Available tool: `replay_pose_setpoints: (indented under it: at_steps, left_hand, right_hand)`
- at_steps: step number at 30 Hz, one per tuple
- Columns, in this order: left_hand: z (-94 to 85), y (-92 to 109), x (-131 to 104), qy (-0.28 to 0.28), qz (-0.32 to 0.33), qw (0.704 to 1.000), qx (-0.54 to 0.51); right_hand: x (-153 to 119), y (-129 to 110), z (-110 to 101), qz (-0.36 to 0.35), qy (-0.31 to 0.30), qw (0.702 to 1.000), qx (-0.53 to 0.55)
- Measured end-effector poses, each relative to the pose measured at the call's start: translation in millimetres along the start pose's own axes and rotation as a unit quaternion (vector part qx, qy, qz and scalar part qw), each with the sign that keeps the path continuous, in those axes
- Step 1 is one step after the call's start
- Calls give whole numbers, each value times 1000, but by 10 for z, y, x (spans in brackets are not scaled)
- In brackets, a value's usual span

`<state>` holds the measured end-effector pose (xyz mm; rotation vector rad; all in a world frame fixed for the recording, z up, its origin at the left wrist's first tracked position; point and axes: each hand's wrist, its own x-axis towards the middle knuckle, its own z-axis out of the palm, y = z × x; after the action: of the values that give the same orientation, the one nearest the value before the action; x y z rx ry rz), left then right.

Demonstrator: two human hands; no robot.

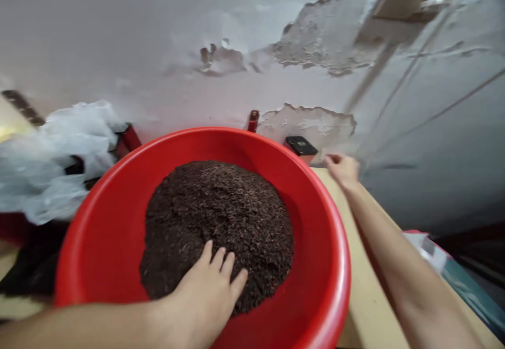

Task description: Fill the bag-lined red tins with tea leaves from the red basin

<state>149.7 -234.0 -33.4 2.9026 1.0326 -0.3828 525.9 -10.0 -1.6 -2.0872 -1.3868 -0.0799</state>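
A large red basin (pixel 315 223) holds a heap of dark brown, loose, crumbly material (pixel 221 202). My left hand (pixel 209 286) lies palm down on the near side of the heap, fingers spread and holding nothing. Outside the basin, past its right rim, my right hand (pixel 343 169) is raised over the far part of the pale tabletop (pixel 366 275). Its fingers are curled together, and whatever they may hold is too small to make out. A small box with a black lid (pixel 302 145) stands just left of that hand, behind the basin.
Translucent plastic bags (pixel 74 149) are piled at the left, beside dark and red items. A narrow red object (pixel 253 121) stands behind the basin, against a wall (pixel 158 49) with peeling plaster. Packages (pixel 426 249) lie at the right.
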Motion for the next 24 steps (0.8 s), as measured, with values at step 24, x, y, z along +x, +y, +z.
replay_pose_setpoints:
  at_steps: [24]
  left_hand:
    - [638, -1746, -2352, 27, -560, 822, -102]
  right_hand:
    - [-3726, -4551, 641, -652, -235, 701, -168]
